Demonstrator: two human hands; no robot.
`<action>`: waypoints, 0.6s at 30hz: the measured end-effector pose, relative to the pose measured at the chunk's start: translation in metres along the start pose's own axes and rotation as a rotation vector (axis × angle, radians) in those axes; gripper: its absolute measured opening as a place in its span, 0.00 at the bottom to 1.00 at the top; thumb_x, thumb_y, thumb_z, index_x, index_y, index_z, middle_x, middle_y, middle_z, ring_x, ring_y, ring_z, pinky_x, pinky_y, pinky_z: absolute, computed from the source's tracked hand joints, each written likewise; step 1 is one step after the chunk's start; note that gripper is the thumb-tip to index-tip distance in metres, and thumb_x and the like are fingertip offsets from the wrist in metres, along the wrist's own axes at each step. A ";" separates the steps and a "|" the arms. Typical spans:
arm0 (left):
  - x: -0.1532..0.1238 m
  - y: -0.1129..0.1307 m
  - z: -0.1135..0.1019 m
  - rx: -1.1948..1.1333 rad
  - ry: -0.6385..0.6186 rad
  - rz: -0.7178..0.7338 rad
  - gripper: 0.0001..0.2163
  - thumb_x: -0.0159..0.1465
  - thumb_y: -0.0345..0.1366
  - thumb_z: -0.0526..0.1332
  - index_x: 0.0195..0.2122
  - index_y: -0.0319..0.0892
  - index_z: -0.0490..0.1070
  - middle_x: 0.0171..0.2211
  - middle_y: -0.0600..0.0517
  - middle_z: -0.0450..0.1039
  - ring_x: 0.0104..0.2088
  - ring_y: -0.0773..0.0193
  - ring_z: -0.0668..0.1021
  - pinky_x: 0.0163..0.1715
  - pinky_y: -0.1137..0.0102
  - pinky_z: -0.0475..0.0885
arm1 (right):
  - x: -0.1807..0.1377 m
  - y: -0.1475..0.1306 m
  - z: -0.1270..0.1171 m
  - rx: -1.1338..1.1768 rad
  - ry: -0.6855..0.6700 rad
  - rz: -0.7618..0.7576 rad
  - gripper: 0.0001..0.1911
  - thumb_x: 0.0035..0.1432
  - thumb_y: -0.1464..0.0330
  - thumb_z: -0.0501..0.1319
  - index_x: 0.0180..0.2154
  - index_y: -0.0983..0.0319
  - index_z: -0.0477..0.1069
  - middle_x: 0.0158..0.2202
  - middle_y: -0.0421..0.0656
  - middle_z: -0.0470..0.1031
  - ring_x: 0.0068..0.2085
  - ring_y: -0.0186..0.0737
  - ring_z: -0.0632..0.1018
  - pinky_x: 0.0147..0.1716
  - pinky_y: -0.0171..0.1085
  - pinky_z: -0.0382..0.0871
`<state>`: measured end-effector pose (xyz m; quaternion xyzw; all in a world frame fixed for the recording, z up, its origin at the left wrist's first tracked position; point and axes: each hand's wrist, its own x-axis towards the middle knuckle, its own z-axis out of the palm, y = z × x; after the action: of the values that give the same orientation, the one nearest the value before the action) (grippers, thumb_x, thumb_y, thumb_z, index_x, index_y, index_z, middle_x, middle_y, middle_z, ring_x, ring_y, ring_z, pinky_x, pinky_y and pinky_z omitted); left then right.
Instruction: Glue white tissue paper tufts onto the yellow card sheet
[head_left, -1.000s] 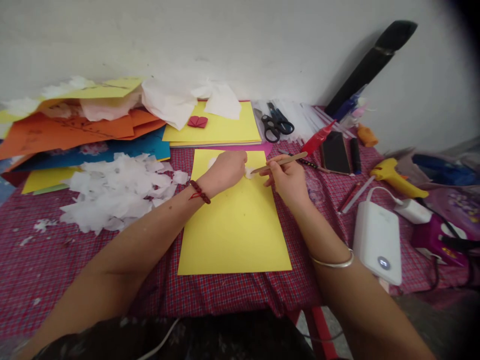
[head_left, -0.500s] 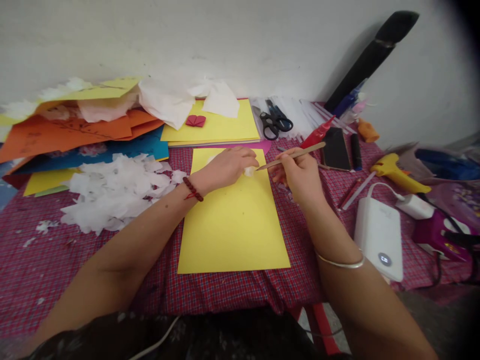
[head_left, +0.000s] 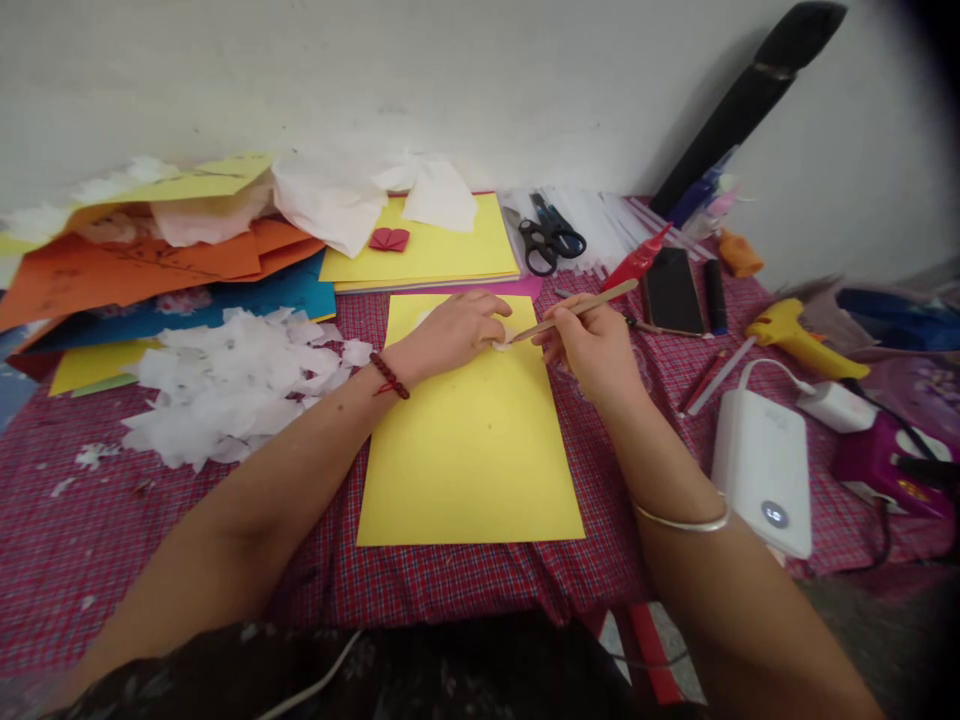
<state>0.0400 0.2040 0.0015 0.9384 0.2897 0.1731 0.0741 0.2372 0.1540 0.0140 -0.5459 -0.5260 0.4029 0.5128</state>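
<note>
Head view: yellow sheet [head_left: 469, 460] lies flat on a red checked cloth [head_left: 427, 585], centre of scene, its near edge close to the person's body. Small white piece [head_left: 500, 346] on the far part of the sheet, right of its middle.

Left hand [head_left: 454, 335] reaches in from the left, back up, fingers curled over the far part of the sheet. Fingertips at the white piece; cannot tell whether they pinch it or only press. Dark red bead bracelet [head_left: 390, 376] on this wrist. A second white patch [head_left: 424, 317] shows at the sheet's far left, mostly hidden by the hand.

Right hand [head_left: 596, 345], just right of the sheet, grasps a flat wooden stick [head_left: 616, 294] between thumb and fingers, pen-fashion. Stick slants down leftward, tip at the white piece. Metal bangle [head_left: 684, 526] on the forearm.

Left of the sheet: loose heap of torn white paper [head_left: 225, 390]. Far left: orange paper [head_left: 142, 270] layered above blue paper [head_left: 270, 298]. Far centre: yellow stack [head_left: 457, 262] bearing a red folded piece [head_left: 389, 239]. Far right: black-handled scissors [head_left: 540, 252], red tube [head_left: 636, 260], dark phone [head_left: 673, 295]. Right: yellow glue gun [head_left: 814, 340], white power bank [head_left: 761, 465] nearer.
</note>
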 end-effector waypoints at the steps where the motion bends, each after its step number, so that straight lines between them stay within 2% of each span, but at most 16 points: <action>1: 0.000 0.000 -0.001 0.004 -0.003 0.005 0.12 0.66 0.27 0.56 0.38 0.42 0.80 0.53 0.45 0.74 0.55 0.55 0.73 0.56 0.59 0.68 | 0.000 0.000 0.000 -0.004 -0.001 0.001 0.08 0.57 0.64 0.61 0.30 0.61 0.66 0.20 0.37 0.72 0.17 0.30 0.72 0.15 0.28 0.63; 7: 0.000 -0.001 -0.006 0.029 -0.031 0.033 0.16 0.63 0.21 0.52 0.40 0.41 0.79 0.50 0.45 0.76 0.51 0.57 0.75 0.52 0.61 0.69 | 0.000 0.001 0.000 -0.010 -0.006 0.004 0.07 0.58 0.65 0.60 0.30 0.61 0.66 0.20 0.38 0.72 0.16 0.30 0.71 0.14 0.28 0.63; 12: 0.000 -0.001 -0.006 0.013 -0.054 0.030 0.14 0.63 0.24 0.55 0.41 0.43 0.79 0.49 0.46 0.75 0.51 0.57 0.75 0.51 0.61 0.69 | 0.000 0.001 -0.001 -0.032 -0.006 -0.005 0.08 0.58 0.64 0.60 0.30 0.61 0.66 0.20 0.38 0.72 0.16 0.30 0.71 0.14 0.28 0.63; 18: 0.003 0.003 -0.001 -0.031 -0.042 0.007 0.10 0.64 0.28 0.55 0.36 0.40 0.77 0.45 0.45 0.76 0.47 0.57 0.75 0.50 0.61 0.68 | 0.000 0.000 -0.002 -0.047 -0.006 -0.005 0.06 0.59 0.66 0.59 0.31 0.61 0.66 0.21 0.39 0.74 0.16 0.29 0.71 0.15 0.28 0.63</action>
<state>0.0438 0.2035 0.0045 0.9416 0.2821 0.1583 0.0940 0.2389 0.1539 0.0137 -0.5552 -0.5382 0.3910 0.4992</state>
